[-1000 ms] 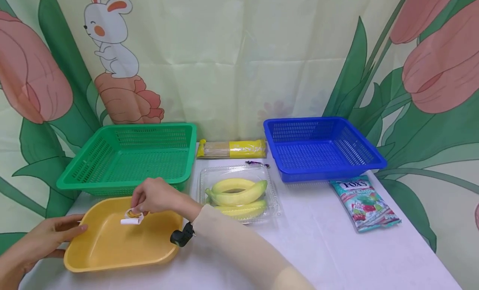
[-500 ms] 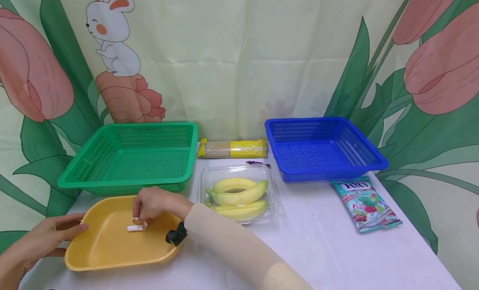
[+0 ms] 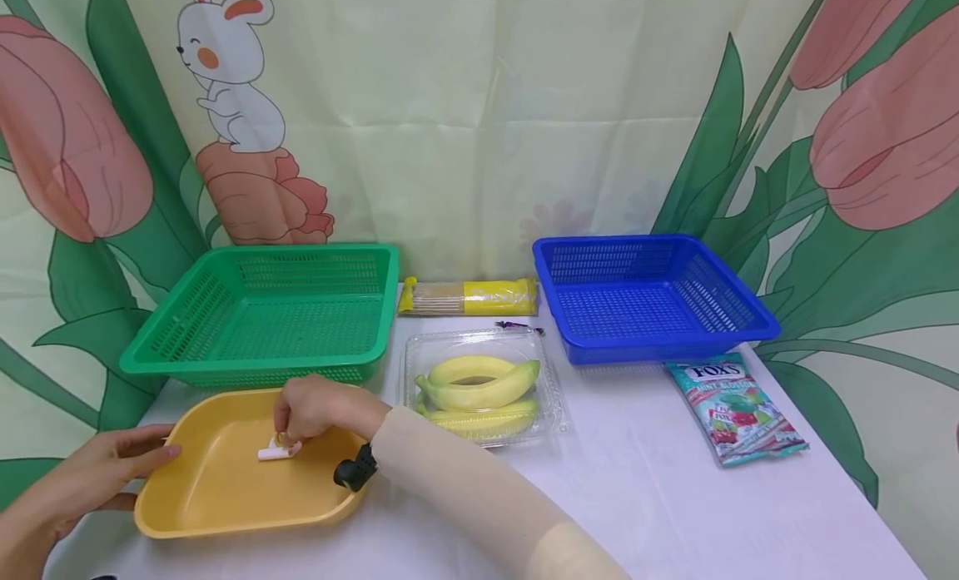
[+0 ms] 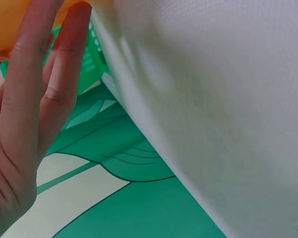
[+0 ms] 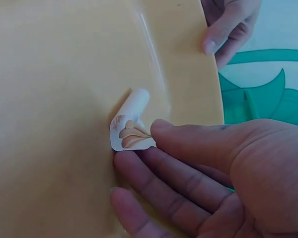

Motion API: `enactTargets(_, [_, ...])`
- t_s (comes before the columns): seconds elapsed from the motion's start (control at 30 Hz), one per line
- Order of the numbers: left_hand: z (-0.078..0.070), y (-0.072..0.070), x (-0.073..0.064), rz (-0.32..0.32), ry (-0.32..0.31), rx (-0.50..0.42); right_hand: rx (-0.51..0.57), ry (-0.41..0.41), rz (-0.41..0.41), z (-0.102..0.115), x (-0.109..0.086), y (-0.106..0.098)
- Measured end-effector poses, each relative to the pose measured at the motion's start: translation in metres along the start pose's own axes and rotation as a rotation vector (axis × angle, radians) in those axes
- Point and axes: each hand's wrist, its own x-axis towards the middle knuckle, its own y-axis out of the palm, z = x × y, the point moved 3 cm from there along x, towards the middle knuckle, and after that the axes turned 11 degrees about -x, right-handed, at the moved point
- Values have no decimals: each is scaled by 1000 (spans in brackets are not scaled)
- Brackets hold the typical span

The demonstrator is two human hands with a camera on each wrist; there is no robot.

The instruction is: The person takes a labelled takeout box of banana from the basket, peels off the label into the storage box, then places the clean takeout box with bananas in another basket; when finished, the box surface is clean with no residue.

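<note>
A yellow plastic basin (image 3: 225, 488) stands at the front left of the table. My left hand (image 3: 97, 472) holds its left end, thumb at the rim and the other fingers outside; in the left wrist view the fingers (image 4: 64, 74) lie against its outer wall. My right hand (image 3: 318, 409) reaches down inside the basin. Its thumb and fingers pinch a small white paper-like piece (image 5: 131, 126) with one end curled into a roll and a tan and brown print. In the right wrist view the piece lies close to the basin's floor; whether it touches cannot be told.
Behind the basin stands a green basket (image 3: 300, 322), with a blue basket (image 3: 622, 305) at the back right. Between them lie a yellow noodle-like packet (image 3: 472, 298), a small dark wrapper (image 3: 517, 325) and a clear box of bananas (image 3: 479, 389). A candy bag (image 3: 737, 409) lies at right.
My right hand has moved down and slightly right, taking the white piece lower into the basin. My left hand has stayed on the basin's end. The head view has shifted slightly.
</note>
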Motion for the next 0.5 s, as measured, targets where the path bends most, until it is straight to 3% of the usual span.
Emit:
enactTargets(0.3, [0, -1, 2, 8, 1, 1, -34, 33, -11, -2, -4, -4])
enactTargets(0.5, [1, -3, 3, -3, -11, 10, -45, -8, -36, -8, -10, -9])
